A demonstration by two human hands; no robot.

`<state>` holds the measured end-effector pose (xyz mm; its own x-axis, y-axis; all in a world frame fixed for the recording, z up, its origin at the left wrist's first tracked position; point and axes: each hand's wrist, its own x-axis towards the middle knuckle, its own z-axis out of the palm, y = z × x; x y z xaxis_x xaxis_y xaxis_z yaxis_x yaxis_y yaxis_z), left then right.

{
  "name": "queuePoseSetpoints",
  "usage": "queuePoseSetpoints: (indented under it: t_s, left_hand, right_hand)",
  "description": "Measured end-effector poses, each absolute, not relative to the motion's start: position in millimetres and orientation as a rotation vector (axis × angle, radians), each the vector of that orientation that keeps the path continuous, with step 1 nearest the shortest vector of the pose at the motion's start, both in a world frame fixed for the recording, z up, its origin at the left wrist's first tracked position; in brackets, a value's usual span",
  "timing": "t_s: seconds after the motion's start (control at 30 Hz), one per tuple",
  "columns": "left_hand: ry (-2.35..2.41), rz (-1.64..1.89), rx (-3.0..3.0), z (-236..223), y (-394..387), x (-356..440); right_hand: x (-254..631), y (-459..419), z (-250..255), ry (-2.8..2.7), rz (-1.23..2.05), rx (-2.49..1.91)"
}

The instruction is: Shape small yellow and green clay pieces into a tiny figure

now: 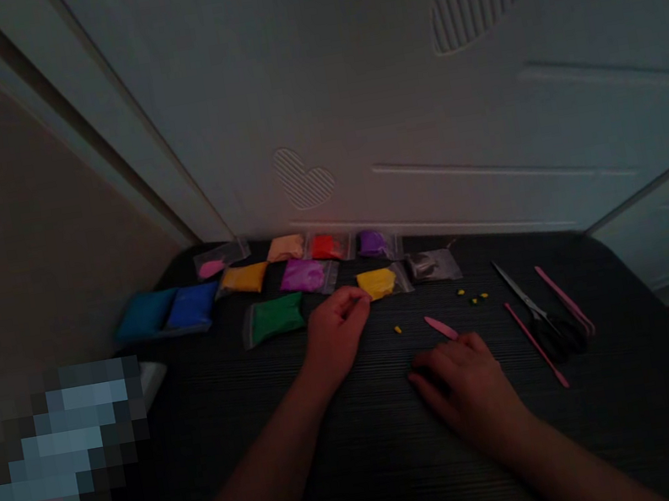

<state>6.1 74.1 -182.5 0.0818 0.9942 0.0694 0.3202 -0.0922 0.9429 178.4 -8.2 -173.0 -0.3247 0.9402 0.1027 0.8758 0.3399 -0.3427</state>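
Observation:
My left hand [336, 334] is pinched shut at the lower left corner of a small bag of yellow clay [377, 283]. Whether the fingertips hold the bag or a tiny piece, I cannot make out. Low over the dark table, my right hand [467, 382] has loosely bent fingers, with a gap between thumb and forefinger and nothing visible in it. Just beyond its knuckles lies a pink pointed modelling tool [440, 327], its near end meeting the fingers in view. One small yellow piece [397, 330] lies between the two hands.
Several clay bags, among them green [278, 317], blue [192, 308] and purple [373, 243], lie at left and back. Small yellow-and-dark pieces [475, 300], scissors [533, 307], a thin pink tool [536, 343] and pink tweezers [564, 297] are at right. A white panel [412, 101] stands behind.

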Motion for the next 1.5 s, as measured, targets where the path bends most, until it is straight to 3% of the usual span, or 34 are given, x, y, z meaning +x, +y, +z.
queuePoseSetpoints:
  t_s: [1.5]
  left_hand:
    - [1.348, 1.05, 1.546, -181.1, 72.7, 6.8]
  right_hand:
    - [179.0, -10.2, -170.4, -2.488, 0.281, -1.578]
